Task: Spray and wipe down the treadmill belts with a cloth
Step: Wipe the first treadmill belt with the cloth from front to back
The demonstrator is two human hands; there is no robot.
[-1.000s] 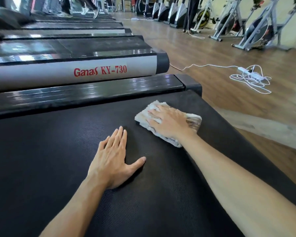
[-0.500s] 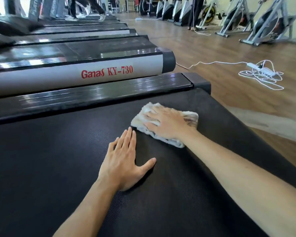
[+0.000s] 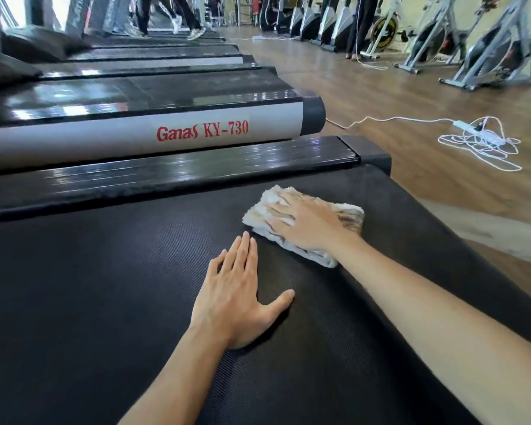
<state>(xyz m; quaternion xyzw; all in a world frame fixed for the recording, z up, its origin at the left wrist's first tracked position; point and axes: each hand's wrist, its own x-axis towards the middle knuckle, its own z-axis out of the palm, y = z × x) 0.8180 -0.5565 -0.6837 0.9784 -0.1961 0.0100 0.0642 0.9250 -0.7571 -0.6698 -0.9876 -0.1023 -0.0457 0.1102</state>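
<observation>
A black ribbed treadmill belt (image 3: 105, 302) fills the lower part of the view. A folded white cloth (image 3: 347, 214) lies flat on it near the belt's far end. My right hand (image 3: 307, 225) presses down on the cloth with straight, spread fingers. My left hand (image 3: 236, 296) lies flat on the bare belt just below and left of the cloth, fingers together and thumb out. Its fingertips stop just short of the cloth's near edge. No spray bottle is in view.
A glossy black side rail (image 3: 166, 173) borders the belt's far side. Beyond it stands a grey treadmill frame (image 3: 105, 139) lettered Ganas KY-730, with more treadmills behind. On the wooden floor to the right lie a white power strip and tangled cord (image 3: 478, 139). Exercise bikes (image 3: 488, 47) line the back right.
Both hands and the cloth sit a little further right and up in the view. My left hand's fingertips have come closer to the cloth. The camera has tilted upward.
</observation>
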